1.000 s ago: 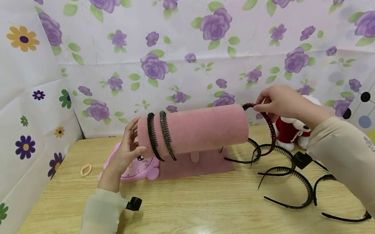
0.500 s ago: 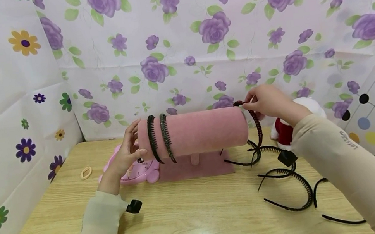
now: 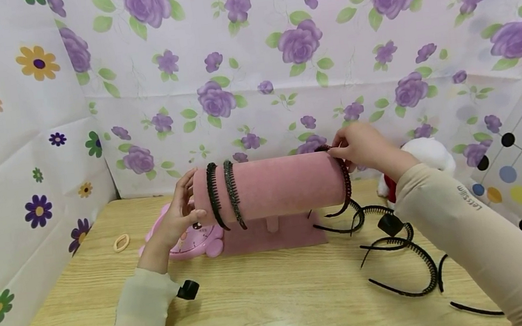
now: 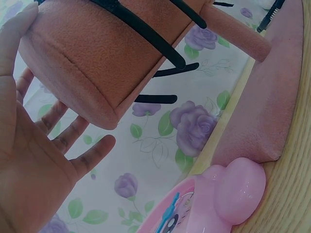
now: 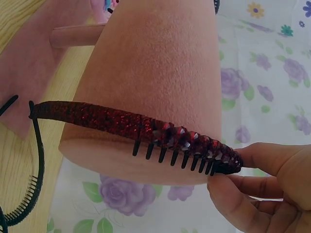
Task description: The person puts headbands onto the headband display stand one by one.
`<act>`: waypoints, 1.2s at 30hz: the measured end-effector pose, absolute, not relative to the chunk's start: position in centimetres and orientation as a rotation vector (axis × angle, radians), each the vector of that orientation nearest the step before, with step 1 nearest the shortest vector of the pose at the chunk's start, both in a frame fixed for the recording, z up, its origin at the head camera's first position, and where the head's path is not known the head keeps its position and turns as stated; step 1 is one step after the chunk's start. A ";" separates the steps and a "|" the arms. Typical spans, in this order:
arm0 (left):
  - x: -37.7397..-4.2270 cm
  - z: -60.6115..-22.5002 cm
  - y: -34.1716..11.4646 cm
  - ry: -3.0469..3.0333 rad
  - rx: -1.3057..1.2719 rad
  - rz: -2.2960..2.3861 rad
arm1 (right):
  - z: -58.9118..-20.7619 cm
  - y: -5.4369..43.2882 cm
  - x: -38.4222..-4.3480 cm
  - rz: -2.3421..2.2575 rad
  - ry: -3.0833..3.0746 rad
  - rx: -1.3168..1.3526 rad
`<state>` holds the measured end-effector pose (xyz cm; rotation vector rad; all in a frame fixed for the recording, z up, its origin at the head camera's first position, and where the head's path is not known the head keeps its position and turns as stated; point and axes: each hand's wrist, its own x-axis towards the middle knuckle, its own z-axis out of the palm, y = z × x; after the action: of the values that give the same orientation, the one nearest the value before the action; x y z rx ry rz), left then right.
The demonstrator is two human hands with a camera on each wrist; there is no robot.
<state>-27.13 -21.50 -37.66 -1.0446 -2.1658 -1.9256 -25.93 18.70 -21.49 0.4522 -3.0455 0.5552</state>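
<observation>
1. At the right end of the pink velvet display roll [image 3: 288, 184], the right hand [image 3: 364, 146] is pinching a dark-red beaded headband [image 5: 112, 121], which is straddling the rim.
2. At the left end, the left hand [image 3: 177, 217] is gripping the roll, thumb near, fingers far.
3. Teeth are overhanging the rim, so letting go early could make the headband slip off.
4. Leftward, bare velvet is offering room until the glittery grey headband [image 3: 231, 188]; rightward, loose black headbands [image 3: 433, 267] are crowding the space below.
</observation>
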 end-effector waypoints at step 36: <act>-26.9 -37.5 -21.5 -2.183 -1.030 -1.932 | -23.8 21.7 -24.8 0.772 -2.939 0.726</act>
<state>-26.94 -21.46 -37.47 -1.0299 -2.1826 -1.9321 -24.83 21.75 -23.76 0.7262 -2.9387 0.7715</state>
